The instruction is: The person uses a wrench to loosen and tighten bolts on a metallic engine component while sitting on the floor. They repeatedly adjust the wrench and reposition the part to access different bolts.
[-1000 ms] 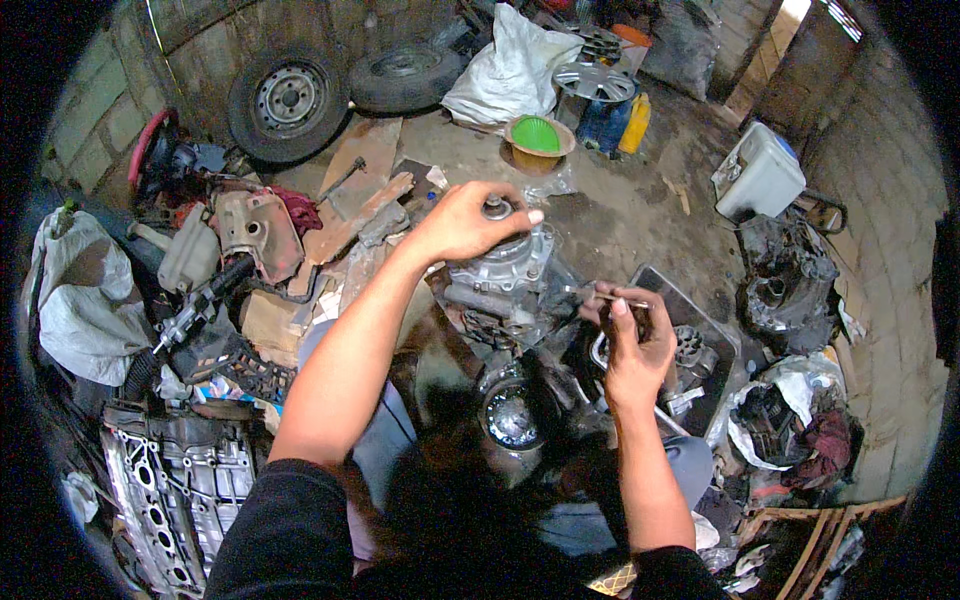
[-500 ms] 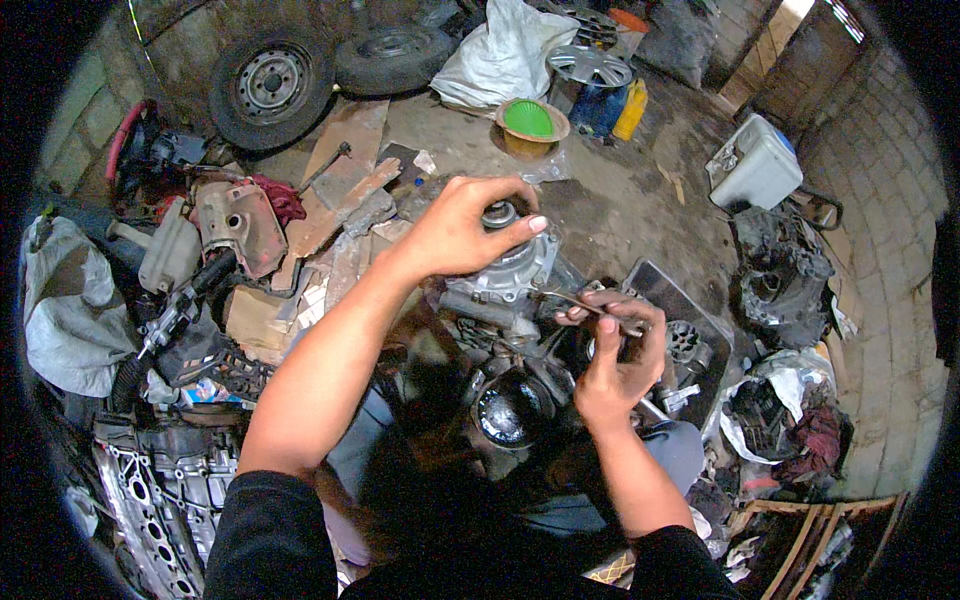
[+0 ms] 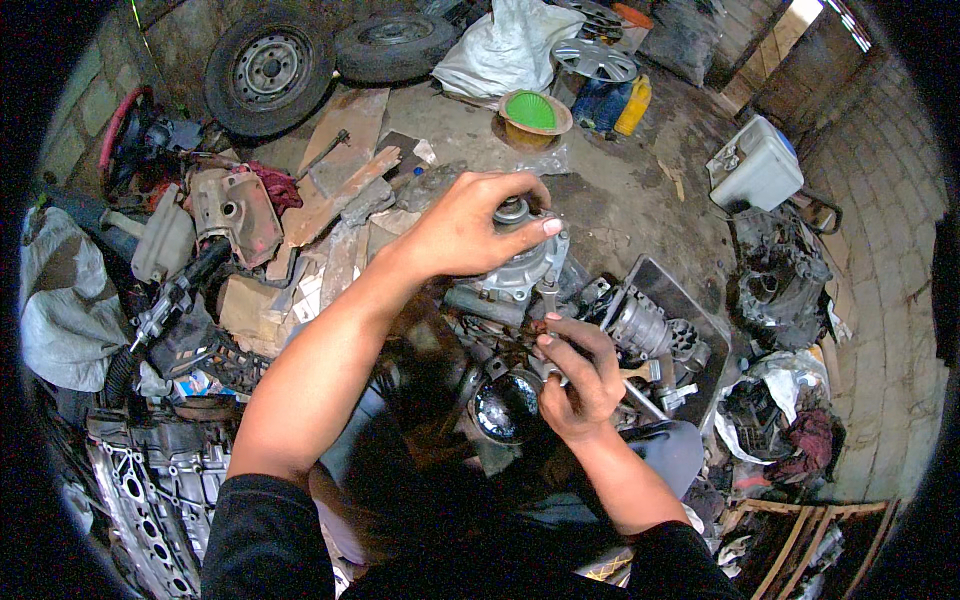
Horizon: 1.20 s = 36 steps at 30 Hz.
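In front of me stands a round, ribbed grey metal housing (image 3: 520,272) with a short round shaft (image 3: 511,210) on top. My left hand (image 3: 475,222) curls over it, thumb and fingers closed about the shaft end. A small upright silver metal piece (image 3: 548,292) is at the housing's near right edge. My right hand (image 3: 583,375) is lower, its fingers bent and pressed toward the thumb; what they hold is mostly hidden. Just left of it is a round, shiny dark bowl-like part (image 3: 507,407). A light-brown brush-like piece (image 3: 643,371) shows right of its fingers.
A dark tray (image 3: 690,300) with metal parts, including a ribbed cylinder (image 3: 640,328), is at the right. Cardboard (image 3: 255,312) and car parts lie left, with an engine cylinder head (image 3: 150,490) at lower left. Wheels (image 3: 270,72) and a basin with a green bowl (image 3: 530,112) are farther off.
My right hand has moved down and left, away from the housing's edge, and the thin metal tool in its fingers no longer shows clearly. My left hand stays on the shaft.
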Each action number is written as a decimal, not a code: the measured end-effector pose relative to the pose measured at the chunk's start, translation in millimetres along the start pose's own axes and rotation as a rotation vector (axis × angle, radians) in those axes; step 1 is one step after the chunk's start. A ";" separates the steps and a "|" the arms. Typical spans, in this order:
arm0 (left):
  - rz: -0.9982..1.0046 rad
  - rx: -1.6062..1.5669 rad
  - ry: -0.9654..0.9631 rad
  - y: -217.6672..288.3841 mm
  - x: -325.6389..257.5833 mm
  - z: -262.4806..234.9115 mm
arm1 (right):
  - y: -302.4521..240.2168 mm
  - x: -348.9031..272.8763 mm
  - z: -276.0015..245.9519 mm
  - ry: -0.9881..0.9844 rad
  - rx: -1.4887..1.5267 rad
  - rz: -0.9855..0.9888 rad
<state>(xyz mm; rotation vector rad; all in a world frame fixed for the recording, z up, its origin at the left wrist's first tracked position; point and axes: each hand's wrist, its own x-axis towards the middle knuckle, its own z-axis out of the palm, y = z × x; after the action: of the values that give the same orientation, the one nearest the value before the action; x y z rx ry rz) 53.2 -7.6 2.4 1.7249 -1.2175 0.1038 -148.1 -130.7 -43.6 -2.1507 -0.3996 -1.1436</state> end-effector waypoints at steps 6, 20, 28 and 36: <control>0.052 0.028 0.022 -1.1 -0.5 0.1 | 0.0 -3.5 5.9 -0.037 -0.057 -0.041; -0.031 0.021 -0.042 2.7 -0.7 -1.1 | 9.5 -2.1 16.7 0.325 0.415 0.446; -0.037 0.020 -0.043 3.8 -0.3 -2.2 | 24.8 25.9 5.7 0.399 0.792 0.915; -0.036 0.042 -0.016 4.6 0.0 -1.0 | 53.0 57.9 8.2 0.253 0.652 1.113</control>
<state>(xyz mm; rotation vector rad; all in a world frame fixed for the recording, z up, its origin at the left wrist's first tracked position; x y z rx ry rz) 50.2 -6.9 6.0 1.7869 -1.2024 0.0953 -81.4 -166.2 -21.1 -1.2620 0.4595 -0.4920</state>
